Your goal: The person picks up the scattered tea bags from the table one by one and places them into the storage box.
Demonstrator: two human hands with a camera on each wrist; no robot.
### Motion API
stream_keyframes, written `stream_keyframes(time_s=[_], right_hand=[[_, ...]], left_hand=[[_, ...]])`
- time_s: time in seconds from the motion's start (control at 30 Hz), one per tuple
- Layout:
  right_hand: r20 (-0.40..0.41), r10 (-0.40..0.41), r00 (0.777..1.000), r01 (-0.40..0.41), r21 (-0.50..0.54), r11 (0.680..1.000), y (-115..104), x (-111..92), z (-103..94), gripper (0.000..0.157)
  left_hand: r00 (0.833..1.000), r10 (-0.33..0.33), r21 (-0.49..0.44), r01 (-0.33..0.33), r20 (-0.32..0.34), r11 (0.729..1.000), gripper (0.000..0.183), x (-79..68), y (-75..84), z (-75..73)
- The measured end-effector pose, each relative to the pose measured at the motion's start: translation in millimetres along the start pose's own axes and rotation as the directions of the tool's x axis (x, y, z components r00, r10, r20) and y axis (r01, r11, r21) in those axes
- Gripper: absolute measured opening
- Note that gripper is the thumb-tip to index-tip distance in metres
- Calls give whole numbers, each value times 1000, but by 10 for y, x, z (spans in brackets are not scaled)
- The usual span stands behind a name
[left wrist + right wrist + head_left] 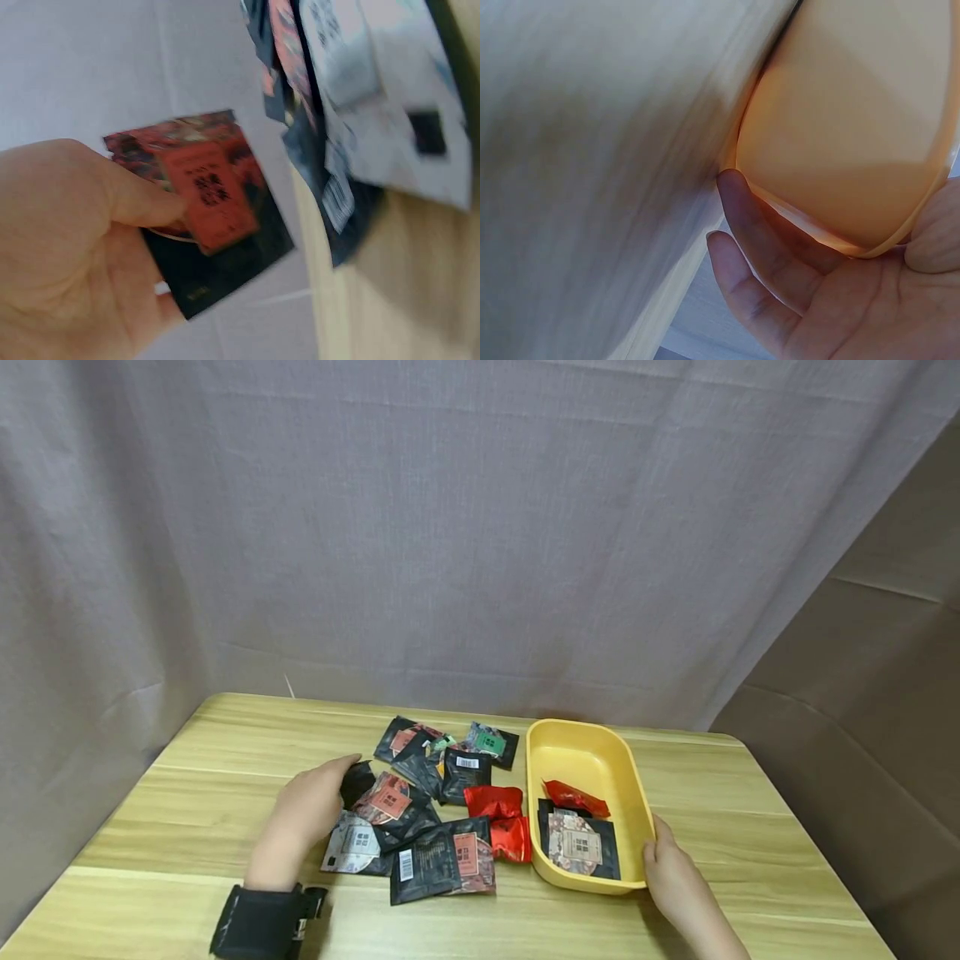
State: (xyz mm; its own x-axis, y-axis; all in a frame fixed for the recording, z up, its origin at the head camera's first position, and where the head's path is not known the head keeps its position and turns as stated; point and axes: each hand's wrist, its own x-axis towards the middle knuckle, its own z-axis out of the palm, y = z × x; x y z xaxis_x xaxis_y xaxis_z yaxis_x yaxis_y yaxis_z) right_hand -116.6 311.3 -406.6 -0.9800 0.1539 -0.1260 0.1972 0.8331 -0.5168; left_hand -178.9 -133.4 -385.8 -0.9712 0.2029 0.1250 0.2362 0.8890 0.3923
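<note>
My left hand (318, 799) pinches a small black sachet with a red label (214, 199), the thumb lying across its front in the left wrist view. In the head view that hand is at the left edge of a pile of flat sachets, just above a white sachet (354, 845). On the right, my right hand (675, 877) grips the near right side of a yellow plastic tub (581, 739), thumb at the rim and fingers against the outer wall. Inside the tub lie a red wrapped packet (576, 798) and a black sachet with a beige label (581, 845).
Several black sachets (425, 864) with red, green and other labels overlap on the wooden table (180, 814). Two shiny red packets (495, 802) lie against the tub's left side. A grey cloth (450, 543) hangs behind the table's back edge.
</note>
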Motion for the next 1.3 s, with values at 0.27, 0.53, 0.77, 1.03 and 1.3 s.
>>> stream_keyframes(time_s=[0.27, 0.53, 0.77, 1.03, 1.3], right_hand=[[6, 1, 1000, -1, 10, 1000, -16, 6, -17, 52], [6, -3, 1000, 3, 13, 1000, -16, 1, -29, 52], [-2, -13, 1000, 13, 1, 1000, -11, 7, -29, 52], [0, -39, 999, 39, 8, 999, 3, -1, -26, 51], [2, -48, 999, 48, 8, 999, 21, -9, -9, 50]], left_hand=[[965, 219, 113, -204, -143, 972, 66, 62, 490, 110], [898, 432, 228, -405, -80, 885, 60, 18, 1147, 343], [811, 585, 265, -565, 4, 782, 53, 27, 1744, 544], [749, 660, 350, -637, 66, 687, 41, 104, 2195, 759], [774, 614, 328, -626, 155, 707, 40, 103, 2297, 907]])
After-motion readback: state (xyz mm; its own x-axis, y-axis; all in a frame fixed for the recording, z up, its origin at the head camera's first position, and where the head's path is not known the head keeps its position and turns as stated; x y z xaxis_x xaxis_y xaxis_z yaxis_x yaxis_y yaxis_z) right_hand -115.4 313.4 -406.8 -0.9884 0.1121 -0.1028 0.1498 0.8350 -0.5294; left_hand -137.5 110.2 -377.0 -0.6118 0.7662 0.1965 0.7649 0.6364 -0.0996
